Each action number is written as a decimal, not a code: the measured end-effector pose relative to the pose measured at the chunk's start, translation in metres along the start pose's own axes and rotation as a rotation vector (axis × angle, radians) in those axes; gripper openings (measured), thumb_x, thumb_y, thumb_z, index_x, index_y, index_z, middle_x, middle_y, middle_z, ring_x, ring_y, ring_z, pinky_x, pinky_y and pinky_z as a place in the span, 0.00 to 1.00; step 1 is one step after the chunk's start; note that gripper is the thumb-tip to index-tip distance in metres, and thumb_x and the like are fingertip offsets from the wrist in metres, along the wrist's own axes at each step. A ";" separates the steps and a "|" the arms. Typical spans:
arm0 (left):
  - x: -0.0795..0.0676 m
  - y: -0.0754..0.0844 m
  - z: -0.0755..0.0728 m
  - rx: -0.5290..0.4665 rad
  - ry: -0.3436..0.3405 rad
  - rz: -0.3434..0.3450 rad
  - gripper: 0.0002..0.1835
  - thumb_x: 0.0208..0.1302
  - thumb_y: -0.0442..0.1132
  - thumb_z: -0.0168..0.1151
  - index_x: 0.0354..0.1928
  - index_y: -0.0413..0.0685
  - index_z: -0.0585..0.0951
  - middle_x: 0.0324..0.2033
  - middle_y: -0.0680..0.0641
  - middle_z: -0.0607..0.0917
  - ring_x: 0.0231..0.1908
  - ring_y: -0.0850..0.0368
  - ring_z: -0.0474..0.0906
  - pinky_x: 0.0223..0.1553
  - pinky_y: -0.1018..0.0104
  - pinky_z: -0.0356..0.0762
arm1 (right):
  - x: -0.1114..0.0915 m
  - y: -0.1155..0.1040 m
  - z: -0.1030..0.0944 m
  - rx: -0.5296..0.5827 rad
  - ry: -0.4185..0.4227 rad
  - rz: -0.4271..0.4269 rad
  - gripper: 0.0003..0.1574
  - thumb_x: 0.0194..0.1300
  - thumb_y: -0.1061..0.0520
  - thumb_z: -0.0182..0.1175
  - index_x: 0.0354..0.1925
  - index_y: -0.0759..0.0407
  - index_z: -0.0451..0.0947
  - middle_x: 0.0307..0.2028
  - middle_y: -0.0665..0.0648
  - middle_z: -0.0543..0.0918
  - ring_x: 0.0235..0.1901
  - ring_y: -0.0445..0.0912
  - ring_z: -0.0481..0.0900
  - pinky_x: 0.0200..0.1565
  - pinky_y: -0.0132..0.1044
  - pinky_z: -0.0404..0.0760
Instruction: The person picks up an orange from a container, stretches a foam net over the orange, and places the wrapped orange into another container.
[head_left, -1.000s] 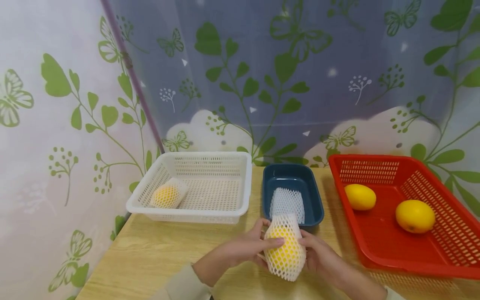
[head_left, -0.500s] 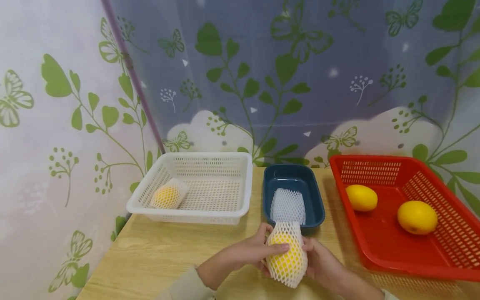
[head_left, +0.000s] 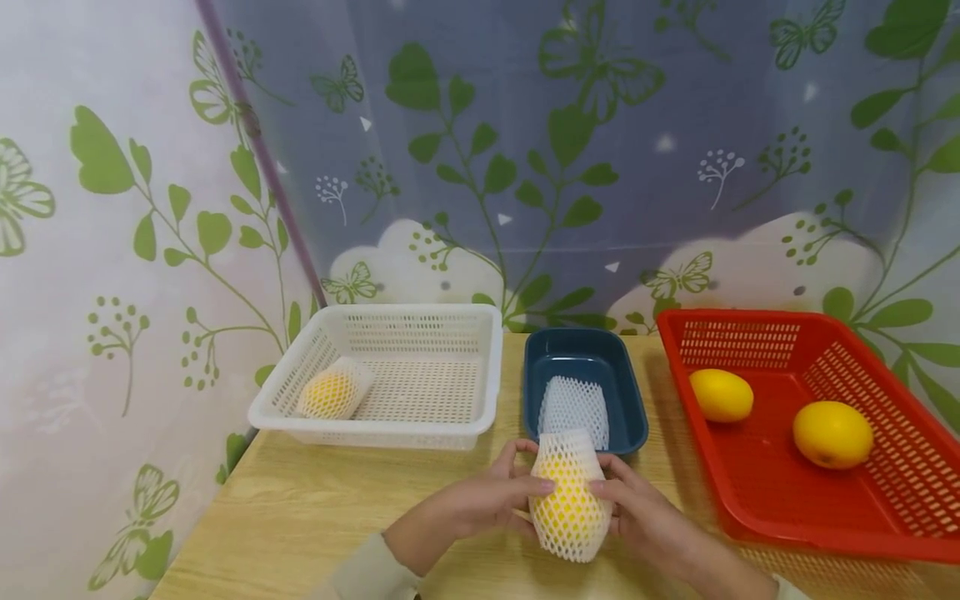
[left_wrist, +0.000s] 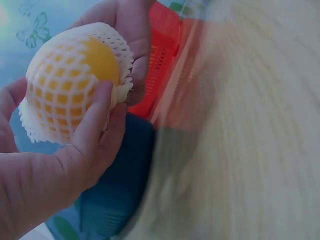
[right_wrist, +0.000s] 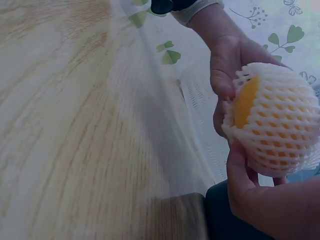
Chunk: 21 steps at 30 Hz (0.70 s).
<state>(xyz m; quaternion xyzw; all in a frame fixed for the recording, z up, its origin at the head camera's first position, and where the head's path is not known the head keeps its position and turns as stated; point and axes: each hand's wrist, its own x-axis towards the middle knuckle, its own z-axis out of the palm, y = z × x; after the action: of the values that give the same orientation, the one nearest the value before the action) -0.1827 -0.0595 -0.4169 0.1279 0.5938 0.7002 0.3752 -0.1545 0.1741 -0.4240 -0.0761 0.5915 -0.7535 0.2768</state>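
A yellow oval fruit (head_left: 567, 498) sits inside a white foam net sleeve (head_left: 566, 446) over the front of the table. My left hand (head_left: 495, 496) grips its left side, thumb across the net. My right hand (head_left: 637, 504) holds the right side, its thumb on the net as well. In both wrist views the sleeve covers most of the fruit (left_wrist: 102, 60), and a patch of bare yellow skin shows at the open end. Just beyond the hands, a blue tray (head_left: 585, 346) contains flattened white foam net sleeves (head_left: 576, 404).
A white basket (head_left: 412, 429) on the left holds one netted yellow fruit (head_left: 330, 393). On the right stands a red basket (head_left: 757, 492) with two bare yellow fruits (head_left: 832, 435). A patterned curtain (head_left: 480, 167) hangs behind the wooden table (head_left: 337, 492).
The netted fruit dipped slightly toward me, then came back up. My right thumb has moved onto the front of the net, and the sleeve's far end now looks shorter and wider.
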 end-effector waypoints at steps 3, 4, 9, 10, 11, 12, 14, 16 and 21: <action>0.000 -0.005 -0.004 -0.070 -0.006 0.007 0.29 0.63 0.38 0.58 0.60 0.56 0.54 0.46 0.42 0.80 0.40 0.50 0.81 0.44 0.50 0.81 | 0.000 0.001 0.002 -0.023 0.031 -0.010 0.35 0.73 0.51 0.51 0.66 0.64 0.46 0.54 0.57 0.70 0.47 0.46 0.78 0.52 0.39 0.79; 0.000 -0.006 -0.005 -0.079 -0.011 0.004 0.28 0.63 0.38 0.58 0.59 0.56 0.55 0.44 0.43 0.81 0.40 0.51 0.81 0.44 0.51 0.81 | 0.000 0.002 0.002 -0.026 0.040 -0.014 0.37 0.73 0.51 0.52 0.66 0.64 0.45 0.54 0.58 0.70 0.47 0.46 0.77 0.52 0.39 0.79; -0.002 -0.012 -0.008 -0.130 -0.016 -0.025 0.26 0.64 0.38 0.56 0.62 0.52 0.61 0.41 0.45 0.81 0.39 0.53 0.81 0.43 0.55 0.81 | -0.001 0.007 0.008 -0.048 0.093 -0.008 0.38 0.70 0.50 0.58 0.63 0.65 0.47 0.51 0.60 0.71 0.45 0.46 0.78 0.49 0.37 0.80; -0.002 -0.013 -0.008 -0.144 -0.020 -0.032 0.26 0.65 0.38 0.55 0.64 0.51 0.61 0.41 0.45 0.81 0.39 0.53 0.80 0.43 0.56 0.81 | -0.002 0.007 0.008 -0.055 0.101 -0.002 0.39 0.70 0.50 0.58 0.62 0.66 0.47 0.50 0.61 0.71 0.44 0.46 0.78 0.49 0.37 0.80; -0.002 -0.014 -0.008 -0.157 -0.024 -0.035 0.27 0.66 0.39 0.55 0.65 0.51 0.61 0.41 0.45 0.80 0.40 0.54 0.80 0.43 0.57 0.81 | -0.002 0.007 0.009 -0.063 0.109 0.005 0.39 0.69 0.50 0.59 0.62 0.66 0.46 0.50 0.62 0.71 0.44 0.46 0.78 0.48 0.37 0.80; -0.002 -0.015 -0.007 -0.167 -0.029 -0.036 0.27 0.66 0.39 0.54 0.66 0.51 0.60 0.42 0.45 0.80 0.40 0.54 0.79 0.44 0.57 0.80 | -0.002 0.007 0.010 -0.068 0.114 0.010 0.40 0.69 0.49 0.59 0.62 0.65 0.46 0.50 0.62 0.71 0.44 0.46 0.78 0.48 0.38 0.80; -0.002 -0.017 -0.007 -0.180 -0.036 -0.033 0.29 0.67 0.40 0.54 0.68 0.51 0.59 0.42 0.44 0.80 0.42 0.54 0.79 0.46 0.57 0.80 | -0.003 0.005 0.011 -0.076 0.126 0.013 0.41 0.69 0.48 0.60 0.62 0.65 0.45 0.51 0.63 0.71 0.43 0.47 0.78 0.48 0.38 0.80; -0.001 -0.017 -0.007 -0.185 -0.041 -0.024 0.31 0.68 0.41 0.54 0.70 0.52 0.57 0.44 0.43 0.80 0.44 0.53 0.79 0.48 0.56 0.79 | -0.003 0.004 0.012 -0.082 0.136 0.009 0.41 0.69 0.48 0.59 0.62 0.65 0.45 0.50 0.63 0.70 0.43 0.47 0.78 0.48 0.38 0.80; -0.002 -0.017 -0.005 -0.191 -0.036 -0.011 0.32 0.70 0.45 0.54 0.71 0.50 0.55 0.48 0.40 0.78 0.46 0.51 0.79 0.53 0.52 0.77 | -0.003 0.002 0.014 -0.084 0.168 0.015 0.41 0.70 0.47 0.58 0.62 0.65 0.46 0.49 0.62 0.71 0.42 0.46 0.78 0.47 0.37 0.80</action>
<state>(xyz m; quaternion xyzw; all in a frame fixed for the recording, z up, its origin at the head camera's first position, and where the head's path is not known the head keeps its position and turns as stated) -0.1784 -0.0642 -0.4335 0.1010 0.5184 0.7490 0.4001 -0.1454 0.1633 -0.4215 -0.0196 0.6443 -0.7297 0.2282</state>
